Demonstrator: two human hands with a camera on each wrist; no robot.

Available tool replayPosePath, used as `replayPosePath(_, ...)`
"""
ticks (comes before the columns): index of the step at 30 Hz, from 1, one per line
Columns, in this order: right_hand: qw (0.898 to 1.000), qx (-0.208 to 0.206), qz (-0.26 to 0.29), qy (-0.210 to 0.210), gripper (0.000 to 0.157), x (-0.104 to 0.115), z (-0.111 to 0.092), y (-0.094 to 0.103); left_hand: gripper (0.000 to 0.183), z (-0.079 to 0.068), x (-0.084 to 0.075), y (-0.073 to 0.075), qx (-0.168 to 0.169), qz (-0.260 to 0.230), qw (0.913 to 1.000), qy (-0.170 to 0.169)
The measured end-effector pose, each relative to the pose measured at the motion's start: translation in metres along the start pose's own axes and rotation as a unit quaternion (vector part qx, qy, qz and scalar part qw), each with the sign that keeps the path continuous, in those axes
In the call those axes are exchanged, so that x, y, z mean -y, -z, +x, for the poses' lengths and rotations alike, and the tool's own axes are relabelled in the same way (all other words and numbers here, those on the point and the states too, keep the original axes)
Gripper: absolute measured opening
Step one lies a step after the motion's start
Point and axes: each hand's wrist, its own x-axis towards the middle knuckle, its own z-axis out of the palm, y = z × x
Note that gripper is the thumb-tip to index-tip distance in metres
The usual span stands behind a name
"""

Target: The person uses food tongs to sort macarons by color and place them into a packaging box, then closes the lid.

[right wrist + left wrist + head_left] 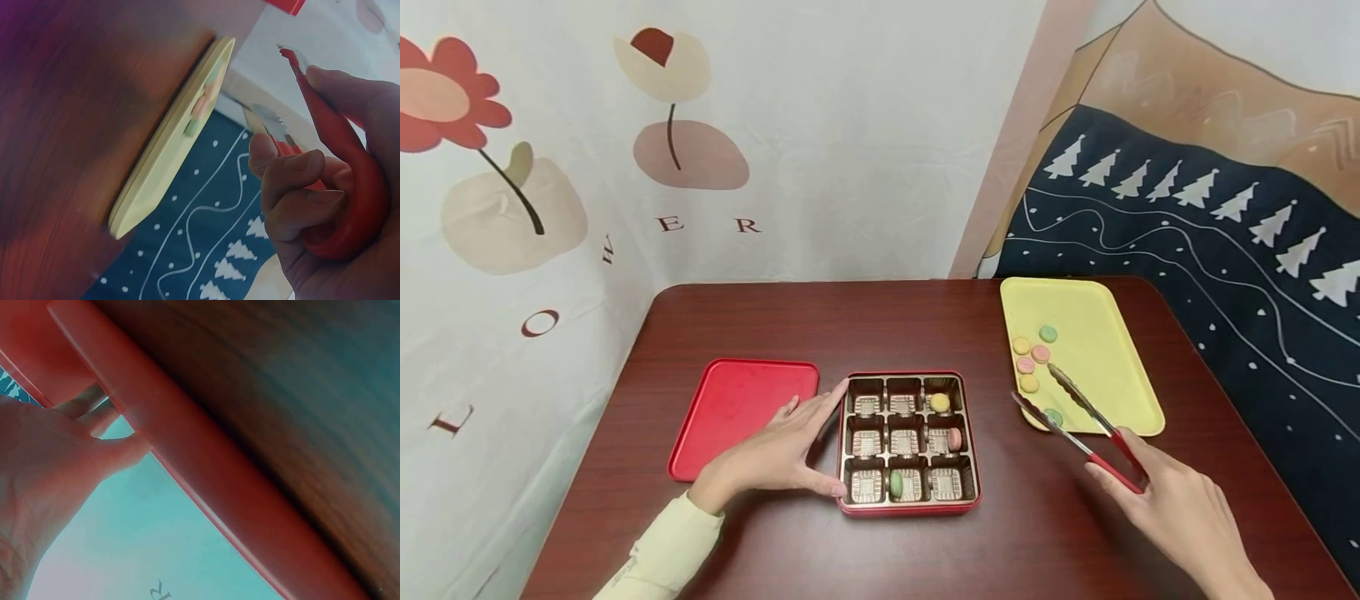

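My left hand (778,457) rests at the left side of a red box (908,510) with a gold compartment insert, its fingertips at the far corner and thumb at the near corner. Inside the box lie a yellow macaron (939,402), a pink macaron (954,439) and a green macaron (896,484), each in its own compartment. My right hand (1183,504) grips red-handled tongs (1084,401). Their tips stand apart over the left edge of a yellow tray (1105,333), with nothing between them. Several macarons sit on the tray, including a green macaron (1053,417) between the tong arms.
A red lid (737,408) lies left of the box, partly behind my left hand. Everything stands on a dark wood table (917,321). Printed cloth (850,167) hangs behind and on both sides.
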Motion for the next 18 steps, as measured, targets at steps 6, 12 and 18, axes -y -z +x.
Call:
replayPosePath(6, 0.999, 0.033, -0.010, -0.032, 0.071, -0.012, -0.005, 0.008, 0.143, -0.001, 0.001, 0.000, 0.000, -0.001, 1.0000, 0.001)
replayPosePath(12, 0.995, 0.076, -0.023, -0.062, 0.074, -0.019, -0.007, 0.011, 0.143, -0.002, 0.001, 0.001, 0.000, -0.001, 1.0000, -0.003)
replayPosePath(18, 0.991, 0.111, -0.022, -0.072, 0.075, -0.021, -0.007, 0.011, 0.142, -0.002, 0.001, 0.001, 0.002, -0.002, 1.0000, -0.003)
